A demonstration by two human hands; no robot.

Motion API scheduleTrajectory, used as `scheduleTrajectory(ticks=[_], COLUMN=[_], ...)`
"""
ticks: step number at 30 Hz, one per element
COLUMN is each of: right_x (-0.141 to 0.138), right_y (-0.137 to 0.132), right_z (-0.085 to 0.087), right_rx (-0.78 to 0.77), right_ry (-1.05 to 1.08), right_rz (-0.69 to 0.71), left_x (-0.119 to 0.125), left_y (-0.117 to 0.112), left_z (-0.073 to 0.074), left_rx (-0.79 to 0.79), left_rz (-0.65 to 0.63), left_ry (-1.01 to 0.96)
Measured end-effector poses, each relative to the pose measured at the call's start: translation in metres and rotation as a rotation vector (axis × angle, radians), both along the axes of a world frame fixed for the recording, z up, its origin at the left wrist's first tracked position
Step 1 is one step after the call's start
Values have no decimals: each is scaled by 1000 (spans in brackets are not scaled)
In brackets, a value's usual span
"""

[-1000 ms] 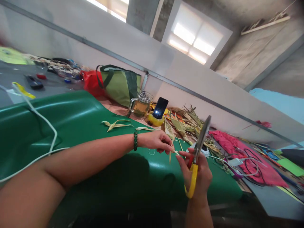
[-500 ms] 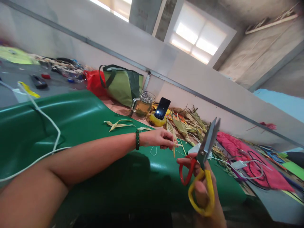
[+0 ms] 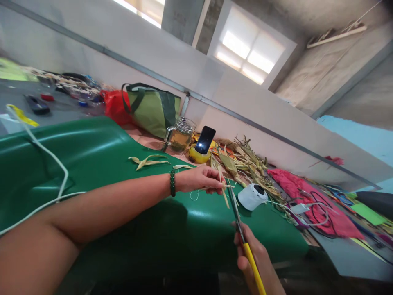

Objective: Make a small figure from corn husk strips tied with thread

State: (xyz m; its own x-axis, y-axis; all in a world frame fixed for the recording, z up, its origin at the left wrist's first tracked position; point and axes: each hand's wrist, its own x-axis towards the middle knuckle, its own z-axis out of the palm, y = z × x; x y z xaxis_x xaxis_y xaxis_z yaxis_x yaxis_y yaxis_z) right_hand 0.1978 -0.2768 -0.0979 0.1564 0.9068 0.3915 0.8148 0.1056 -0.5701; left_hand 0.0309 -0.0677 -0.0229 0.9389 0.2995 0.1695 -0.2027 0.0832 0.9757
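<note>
My left hand (image 3: 207, 179), with a dark green bead bracelet (image 3: 172, 183) on its wrist, pinches a knotted strip of dried husk (image 3: 226, 198) above the green mat. My right hand (image 3: 255, 254) is closed round a pair of scissors (image 3: 237, 213) with one yellow and one red handle. The blades point up and away, their tips right beside the pale ends of the husk. Whether the blades touch it I cannot tell. A thin loop of thread (image 3: 194, 196) hangs or lies just below my left hand. A spool of white thread (image 3: 252, 196) stands on the mat right of the blades.
Loose husk strips (image 3: 147, 162) lie on the green mat (image 3: 101, 143). Behind are a glass mug (image 3: 181, 137), a phone (image 3: 205, 140) propped on a yellow holder (image 3: 199, 156), a green bag (image 3: 152, 108) and a husk pile (image 3: 242, 159). A white cable (image 3: 46, 143) crosses at left.
My right hand has turned the scissors from broadside to edge-on and brought the blades left, beside the husk. The white spool is now uncovered. My left hand keeps its pinch; the view has shifted slightly.
</note>
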Motion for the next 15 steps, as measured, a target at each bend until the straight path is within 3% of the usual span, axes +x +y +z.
scheduleTrajectory(ticks=[2,15], right_x=[-4,-11], right_y=[1,1], right_z=[3,7], right_rx=[-50,-18], right_ry=[1,-9], right_rz=[26,30], left_x=[1,3], left_y=[-1,-3], left_z=[-2,-5], left_rx=[-7,-40], left_rz=[-2,-1], left_ry=[25,40])
